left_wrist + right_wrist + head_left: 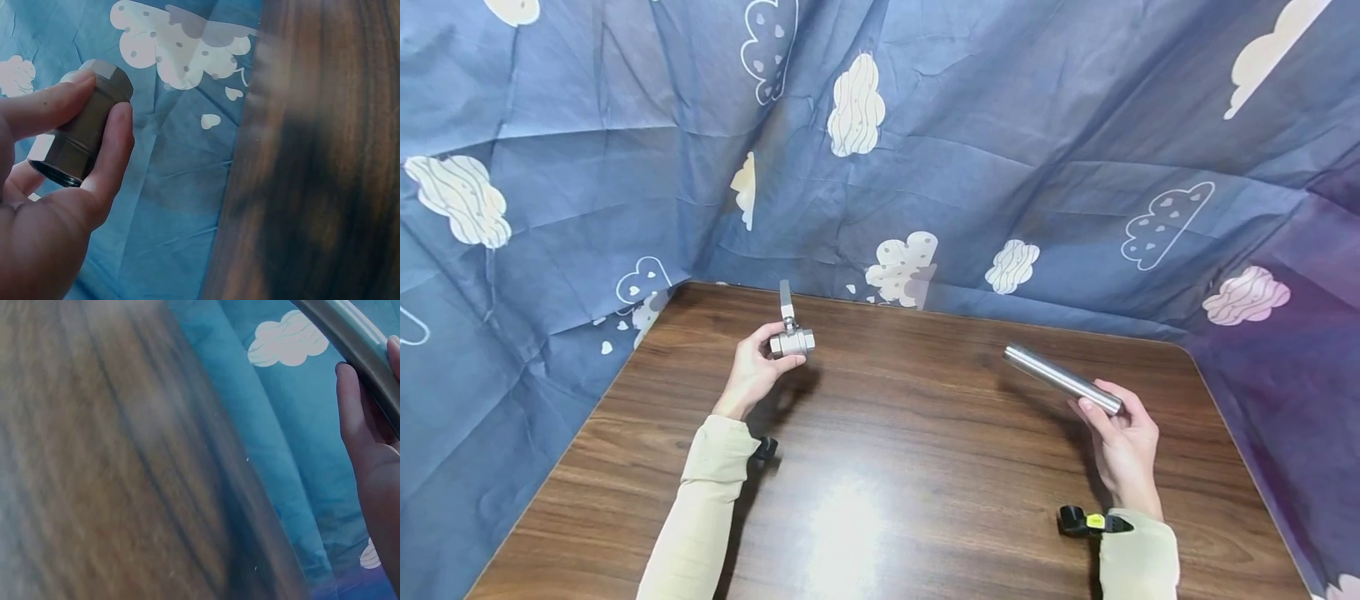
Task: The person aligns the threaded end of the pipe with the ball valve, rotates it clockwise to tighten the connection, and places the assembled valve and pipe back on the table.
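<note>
My left hand (752,372) grips a silver ball valve (792,342) by its body, thumb on the near side. The valve's lever handle (786,300) points up and away from me. In the left wrist view the valve's hexagonal body (84,125) sits between thumb and fingers, one threaded opening facing down toward the palm. On the right, my right hand (1127,450) holds a shiny metal tube (1060,377) near its right end. The tube slants up to the left, its far end free. Part of the tube (356,350) shows at the upper right of the right wrist view.
Both hands are over a brown wood-grain table (925,417) with a bright glare spot near its front. Blue cloth (955,192) with cloud prints hangs behind the table and along both sides. A black wrist camera (1072,521) is strapped at the right cuff.
</note>
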`<state>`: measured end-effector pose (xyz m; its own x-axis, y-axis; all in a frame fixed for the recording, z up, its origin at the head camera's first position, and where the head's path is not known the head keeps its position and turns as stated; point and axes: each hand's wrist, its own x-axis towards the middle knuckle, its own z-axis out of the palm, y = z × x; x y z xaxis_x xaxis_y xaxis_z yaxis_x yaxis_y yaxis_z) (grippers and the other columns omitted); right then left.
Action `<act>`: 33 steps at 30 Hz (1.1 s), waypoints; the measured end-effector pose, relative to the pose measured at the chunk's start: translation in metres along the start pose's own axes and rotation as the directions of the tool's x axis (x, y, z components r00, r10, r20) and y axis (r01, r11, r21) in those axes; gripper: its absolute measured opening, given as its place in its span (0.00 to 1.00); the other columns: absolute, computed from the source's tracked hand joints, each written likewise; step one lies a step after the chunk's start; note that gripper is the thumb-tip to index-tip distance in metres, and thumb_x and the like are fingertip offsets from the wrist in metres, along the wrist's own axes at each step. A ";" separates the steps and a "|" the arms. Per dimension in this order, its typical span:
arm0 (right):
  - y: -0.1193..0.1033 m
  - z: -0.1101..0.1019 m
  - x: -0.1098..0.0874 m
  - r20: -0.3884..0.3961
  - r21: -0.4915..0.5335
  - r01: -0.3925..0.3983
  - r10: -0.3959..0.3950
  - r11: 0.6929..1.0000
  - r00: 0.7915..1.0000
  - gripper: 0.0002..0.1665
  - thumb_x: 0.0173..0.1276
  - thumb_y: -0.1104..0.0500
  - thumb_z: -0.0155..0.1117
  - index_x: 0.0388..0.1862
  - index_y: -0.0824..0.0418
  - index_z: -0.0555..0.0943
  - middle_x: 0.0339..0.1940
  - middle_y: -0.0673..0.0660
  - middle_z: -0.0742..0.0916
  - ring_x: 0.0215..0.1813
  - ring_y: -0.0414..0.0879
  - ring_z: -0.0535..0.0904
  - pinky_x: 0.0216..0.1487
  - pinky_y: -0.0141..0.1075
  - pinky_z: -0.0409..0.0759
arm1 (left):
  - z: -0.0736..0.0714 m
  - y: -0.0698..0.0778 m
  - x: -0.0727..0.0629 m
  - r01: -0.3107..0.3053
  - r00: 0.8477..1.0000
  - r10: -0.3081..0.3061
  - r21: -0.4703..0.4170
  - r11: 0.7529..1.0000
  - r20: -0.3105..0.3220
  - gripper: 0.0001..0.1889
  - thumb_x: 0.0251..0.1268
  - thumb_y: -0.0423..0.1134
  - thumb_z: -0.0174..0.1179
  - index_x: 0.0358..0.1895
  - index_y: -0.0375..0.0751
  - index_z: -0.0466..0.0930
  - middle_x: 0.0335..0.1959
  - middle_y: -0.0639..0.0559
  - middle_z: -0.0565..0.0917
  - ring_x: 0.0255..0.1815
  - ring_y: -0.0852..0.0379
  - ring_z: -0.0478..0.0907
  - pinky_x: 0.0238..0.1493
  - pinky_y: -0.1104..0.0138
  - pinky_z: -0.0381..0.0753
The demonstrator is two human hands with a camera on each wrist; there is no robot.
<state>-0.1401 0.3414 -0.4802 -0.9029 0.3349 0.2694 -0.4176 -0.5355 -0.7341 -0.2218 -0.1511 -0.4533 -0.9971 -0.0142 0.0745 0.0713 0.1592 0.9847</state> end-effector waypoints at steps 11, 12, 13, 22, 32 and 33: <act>0.000 0.016 0.004 0.071 0.074 0.055 -0.060 0.996 0.996 0.22 0.58 0.89 0.46 0.51 0.81 0.73 0.41 0.66 0.84 0.42 0.52 0.86 0.46 0.45 0.84 | -0.006 0.013 -0.004 -0.078 0.996 0.078 -0.006 0.997 0.040 0.31 0.48 0.21 0.68 0.60 0.29 0.72 0.48 0.36 0.80 0.38 0.69 0.79 0.40 0.78 0.81; -0.001 0.018 0.004 0.078 0.070 0.063 -0.068 0.996 0.995 0.22 0.58 0.89 0.47 0.52 0.81 0.73 0.41 0.66 0.84 0.42 0.52 0.86 0.46 0.45 0.85 | -0.006 0.015 -0.005 -0.085 0.995 0.085 -0.008 0.996 0.042 0.31 0.48 0.21 0.68 0.60 0.29 0.72 0.48 0.36 0.80 0.38 0.69 0.79 0.40 0.78 0.81; -0.002 0.019 0.004 0.083 0.057 0.071 -0.076 0.996 0.994 0.22 0.59 0.88 0.48 0.52 0.80 0.73 0.41 0.66 0.85 0.43 0.52 0.86 0.46 0.44 0.85 | -0.006 0.018 -0.006 -0.091 0.995 0.091 -0.014 0.996 0.041 0.31 0.48 0.21 0.68 0.60 0.29 0.72 0.48 0.37 0.80 0.39 0.68 0.79 0.41 0.78 0.81; -0.007 0.036 0.006 0.125 0.126 0.083 -0.099 0.989 0.987 0.22 0.58 0.89 0.46 0.51 0.82 0.72 0.45 0.69 0.84 0.46 0.55 0.85 0.48 0.46 0.85 | 0.000 0.038 -0.012 -0.127 0.989 0.127 -0.001 0.992 0.083 0.31 0.50 0.24 0.69 0.61 0.32 0.72 0.47 0.34 0.81 0.37 0.67 0.81 0.39 0.76 0.82; -0.006 0.057 0.007 0.190 0.238 0.086 -0.133 0.967 0.973 0.21 0.58 0.90 0.43 0.51 0.84 0.69 0.45 0.73 0.83 0.48 0.59 0.84 0.50 0.50 0.84 | 0.006 0.046 -0.015 -0.184 0.966 0.180 0.008 0.983 0.183 0.31 0.48 0.27 0.72 0.61 0.36 0.74 0.48 0.38 0.81 0.38 0.62 0.82 0.41 0.73 0.83; -0.006 0.059 0.007 0.193 0.244 0.091 -0.140 0.966 0.971 0.21 0.59 0.90 0.43 0.51 0.84 0.69 0.45 0.73 0.83 0.48 0.59 0.84 0.50 0.50 0.84 | 0.007 0.047 -0.015 -0.194 0.963 0.191 0.002 0.981 0.191 0.31 0.48 0.27 0.72 0.60 0.36 0.74 0.47 0.38 0.81 0.37 0.62 0.82 0.41 0.73 0.84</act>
<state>-0.1495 0.3015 -0.4374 -0.8381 0.2508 0.4845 -0.5100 -0.6755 -0.5325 -0.2037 -0.1361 -0.4098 -0.9515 0.2050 0.2292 0.2637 0.1607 0.9511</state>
